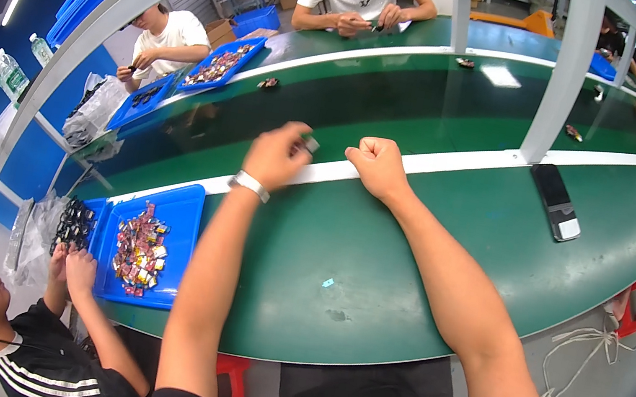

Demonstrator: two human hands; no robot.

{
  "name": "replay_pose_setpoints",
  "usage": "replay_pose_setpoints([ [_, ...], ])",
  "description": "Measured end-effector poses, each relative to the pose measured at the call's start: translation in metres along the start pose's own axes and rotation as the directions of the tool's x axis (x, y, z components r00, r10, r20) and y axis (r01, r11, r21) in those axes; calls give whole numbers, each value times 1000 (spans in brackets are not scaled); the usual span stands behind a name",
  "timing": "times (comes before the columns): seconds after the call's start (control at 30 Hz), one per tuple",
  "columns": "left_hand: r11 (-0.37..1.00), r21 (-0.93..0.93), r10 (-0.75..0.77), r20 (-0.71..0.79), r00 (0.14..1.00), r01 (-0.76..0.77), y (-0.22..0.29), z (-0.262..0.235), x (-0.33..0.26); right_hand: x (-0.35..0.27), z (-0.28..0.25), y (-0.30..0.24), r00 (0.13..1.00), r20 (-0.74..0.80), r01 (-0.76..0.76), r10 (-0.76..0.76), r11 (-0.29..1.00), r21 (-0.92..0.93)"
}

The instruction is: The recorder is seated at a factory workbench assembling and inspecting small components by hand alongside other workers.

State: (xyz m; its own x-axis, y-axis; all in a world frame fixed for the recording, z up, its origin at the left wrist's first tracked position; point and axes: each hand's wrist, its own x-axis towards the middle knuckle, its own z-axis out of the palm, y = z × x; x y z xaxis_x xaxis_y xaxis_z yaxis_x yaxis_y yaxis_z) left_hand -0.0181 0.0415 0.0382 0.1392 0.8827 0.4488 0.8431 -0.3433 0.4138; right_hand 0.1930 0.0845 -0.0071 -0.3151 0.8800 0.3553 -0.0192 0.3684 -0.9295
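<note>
My left hand [274,158], with a silver band on its wrist, is above the white rail between the green table and the dark green conveyor belt. Its fingers curl round a small part [309,145] with a pale, metallic-looking face; motion blur hides its kind. To the right, my right hand [379,168] is closed in a fist over the same rail, its thumb toward the left hand. Whatever the fist may hold is hidden. The two hands are apart. Beyond the left hand, a small reddish-brown part [268,83] lies on the belt.
On the left stands a blue tray [190,240] of small brown and yellow parts, beside a co-worker [14,332]. A black phone-like device [555,202] lies to the right, near a white post [564,80]. Across the belt, two people work near another blue tray [249,52].
</note>
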Motion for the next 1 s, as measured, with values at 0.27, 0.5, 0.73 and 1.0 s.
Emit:
replay_pose_setpoints([
  [0.27, 992, -17, 124, 161, 979, -123, 59, 31, -44, -6, -9, -8, 977, -192, 45, -98, 963, -265],
  [0.5, 996, -41, 88, 157, 984, -83, 26, 33, -58, -22, -11, -11, 983, 181, 100, -32, 917, -385],
  [0.73, 999, -34, 44, 149, 988, -40, 27, 36, -56, -30, -20, -37, 930, 359, 87, 74, 907, -413],
  [1.0, 691, -672, -148, 229, 962, 266, 35, 39, -53, -36, -12, -36, 980, 187, -19, 70, 964, -264],
])
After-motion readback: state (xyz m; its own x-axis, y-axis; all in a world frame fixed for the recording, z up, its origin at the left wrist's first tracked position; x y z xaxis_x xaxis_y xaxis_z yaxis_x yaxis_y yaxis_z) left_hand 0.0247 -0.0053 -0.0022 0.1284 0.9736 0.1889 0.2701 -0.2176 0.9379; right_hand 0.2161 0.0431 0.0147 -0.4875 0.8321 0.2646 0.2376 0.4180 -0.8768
